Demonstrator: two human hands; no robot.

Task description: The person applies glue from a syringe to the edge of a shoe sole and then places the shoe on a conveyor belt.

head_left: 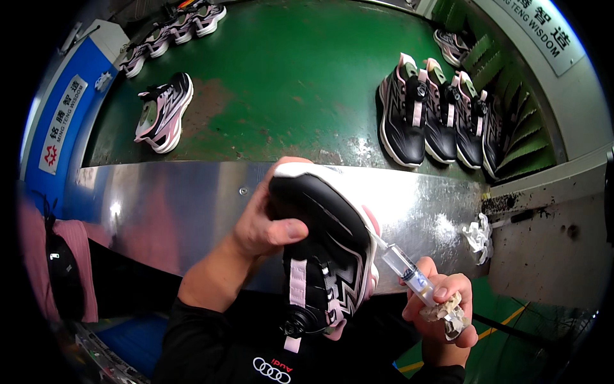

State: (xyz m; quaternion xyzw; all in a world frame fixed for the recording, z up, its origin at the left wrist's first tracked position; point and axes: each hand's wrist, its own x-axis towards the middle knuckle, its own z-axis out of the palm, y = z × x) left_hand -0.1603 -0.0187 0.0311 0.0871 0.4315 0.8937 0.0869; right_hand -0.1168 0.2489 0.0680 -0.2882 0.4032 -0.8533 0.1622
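My left hand [259, 221] grips the toe end of a black sneaker [326, 214] with pink and white trim, its thumb lying on the dark upper. The toe points away from me, and a round black dial sits near the tongue at the close end. In my right hand [448, 297] is a clear plastic syringe [409, 272], tilted so its white tip meets the edge between upper and sole on the shoe's right side. A crumpled beige wad [449, 313], perhaps tissue or dried glue, is bunched around the syringe's rear within the same fingers.
Beyond the metal ledge [211, 198] lies a worn green belt surface [288, 77]. A single sneaker [165, 114] lies at its left, and several stand in a row [403, 115] at the right. More shoes [182, 29] line the far left. Crumpled white tissue [478, 237] rests at the ledge's right end.
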